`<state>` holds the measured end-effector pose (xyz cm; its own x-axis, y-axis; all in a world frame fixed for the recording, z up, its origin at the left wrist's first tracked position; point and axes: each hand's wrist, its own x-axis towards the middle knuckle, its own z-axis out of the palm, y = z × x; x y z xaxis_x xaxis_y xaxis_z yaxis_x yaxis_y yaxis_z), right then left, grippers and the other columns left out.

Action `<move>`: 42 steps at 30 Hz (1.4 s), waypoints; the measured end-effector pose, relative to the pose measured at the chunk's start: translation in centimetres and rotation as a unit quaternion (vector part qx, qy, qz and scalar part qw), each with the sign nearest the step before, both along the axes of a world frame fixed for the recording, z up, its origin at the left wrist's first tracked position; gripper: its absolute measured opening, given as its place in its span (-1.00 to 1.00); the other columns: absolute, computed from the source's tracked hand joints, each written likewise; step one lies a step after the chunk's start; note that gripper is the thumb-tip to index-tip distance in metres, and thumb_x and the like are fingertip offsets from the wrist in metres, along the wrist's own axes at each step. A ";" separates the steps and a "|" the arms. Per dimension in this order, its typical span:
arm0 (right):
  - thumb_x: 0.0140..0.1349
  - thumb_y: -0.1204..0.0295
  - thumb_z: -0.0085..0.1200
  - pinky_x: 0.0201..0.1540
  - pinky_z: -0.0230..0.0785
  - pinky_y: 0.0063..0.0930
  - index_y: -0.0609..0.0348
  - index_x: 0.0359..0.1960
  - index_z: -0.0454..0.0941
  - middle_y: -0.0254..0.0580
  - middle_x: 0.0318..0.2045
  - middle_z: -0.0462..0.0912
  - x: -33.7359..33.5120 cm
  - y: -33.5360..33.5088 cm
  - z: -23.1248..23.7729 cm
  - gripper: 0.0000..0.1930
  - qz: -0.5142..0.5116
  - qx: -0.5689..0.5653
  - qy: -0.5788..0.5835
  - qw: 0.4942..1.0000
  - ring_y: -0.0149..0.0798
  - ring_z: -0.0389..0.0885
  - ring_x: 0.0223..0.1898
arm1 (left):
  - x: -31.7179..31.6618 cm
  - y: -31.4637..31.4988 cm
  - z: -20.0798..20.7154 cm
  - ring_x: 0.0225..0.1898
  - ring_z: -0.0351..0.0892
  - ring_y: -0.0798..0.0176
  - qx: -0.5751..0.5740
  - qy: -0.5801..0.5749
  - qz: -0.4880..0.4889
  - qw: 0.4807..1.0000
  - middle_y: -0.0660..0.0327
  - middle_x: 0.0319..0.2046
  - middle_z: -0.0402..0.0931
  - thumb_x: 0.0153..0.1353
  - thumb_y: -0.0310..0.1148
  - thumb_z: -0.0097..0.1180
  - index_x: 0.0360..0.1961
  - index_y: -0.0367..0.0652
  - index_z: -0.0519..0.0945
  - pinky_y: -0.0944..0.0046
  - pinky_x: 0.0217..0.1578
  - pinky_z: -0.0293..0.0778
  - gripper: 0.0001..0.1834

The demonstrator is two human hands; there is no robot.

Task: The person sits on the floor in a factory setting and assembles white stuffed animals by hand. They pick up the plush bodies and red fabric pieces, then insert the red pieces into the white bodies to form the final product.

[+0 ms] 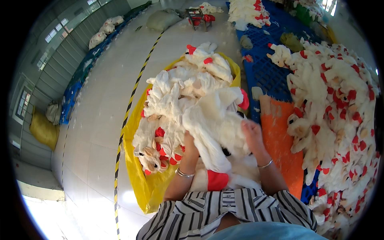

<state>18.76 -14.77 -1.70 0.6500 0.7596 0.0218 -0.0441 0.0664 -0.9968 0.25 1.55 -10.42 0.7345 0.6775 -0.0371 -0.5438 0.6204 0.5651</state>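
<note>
A limp white plush toy skin (218,120) with a red end hangs between my hands in front of my body. My left hand (191,145) grips its left side, the fingertips hidden behind the plush. Closed at the right edge of the skin is my right hand (252,134), slightly blurred, with its fingers curled in. Another white plush piece with a red band (217,181) lies against my lap. Just beyond my hands a heap of white plush skins (172,96) with red and beige parts rests on a yellow sheet (136,176).
On the right, a large pile of similar white and red skins (336,120) covers blue slatted pallets (262,70). An orange board (282,148) lies beside my right arm. A small chair (197,19) and a pale sack (163,20) stand farther off. Striped tape (130,100) marks the floor.
</note>
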 end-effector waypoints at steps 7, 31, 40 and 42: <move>0.39 0.26 0.09 -0.26 0.37 -0.59 0.16 -0.28 0.59 -0.47 -0.38 0.58 2.1 -1.6 -1.4 -0.77 0.018 -0.062 -0.003 0.998 -0.58 0.47 -0.31 | -3.1 -1.7 -1.6 0.06 0.58 0.07 -0.039 0.150 -0.104 0.982 0.06 0.10 0.54 0.41 0.00 -0.08 0.29 -0.22 0.36 0.05 0.07 0.54 -0.39; 0.32 0.28 0.13 -0.37 0.42 -0.44 0.31 -0.28 0.60 -0.20 -0.45 0.67 6.2 -9.0 -1.8 -0.72 -0.051 -0.222 -0.197 0.954 -0.41 0.58 -0.42 | -9.4 2.5 4.0 -0.51 0.23 0.61 0.341 0.512 -0.083 0.784 0.44 -0.61 0.36 0.35 -0.26 0.14 -0.43 -0.27 0.58 0.46 -0.49 0.23 -0.70; 0.31 0.10 0.14 -0.37 0.40 -0.48 0.29 -0.05 0.54 -0.22 -0.35 0.65 8.4 -1.6 -4.1 -0.55 0.108 -0.277 -0.075 0.952 -0.38 0.59 -0.41 | -5.9 6.8 -1.3 -0.34 0.57 0.42 0.110 0.422 -0.123 0.891 0.25 -0.24 0.60 0.33 -0.04 0.11 0.00 -0.20 0.63 0.39 -0.30 0.48 -0.56; 0.34 0.07 0.12 -0.34 0.38 -0.54 0.29 0.06 0.49 -0.23 -0.34 0.64 6.8 2.3 -4.3 -0.49 0.109 -0.260 -0.034 0.959 -0.45 0.56 -0.38 | -1.9 5.8 0.8 -0.27 0.60 0.36 0.135 0.343 -0.163 0.915 0.18 -0.15 0.59 0.32 -0.07 0.12 0.02 -0.22 0.61 0.36 -0.20 0.50 -0.55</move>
<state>25.55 -12.43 -6.00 0.4847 0.7971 -0.3602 0.0649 -0.4434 -0.8940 -1.66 7.32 -9.61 0.7664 0.4784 -0.4287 0.1855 0.4740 0.8607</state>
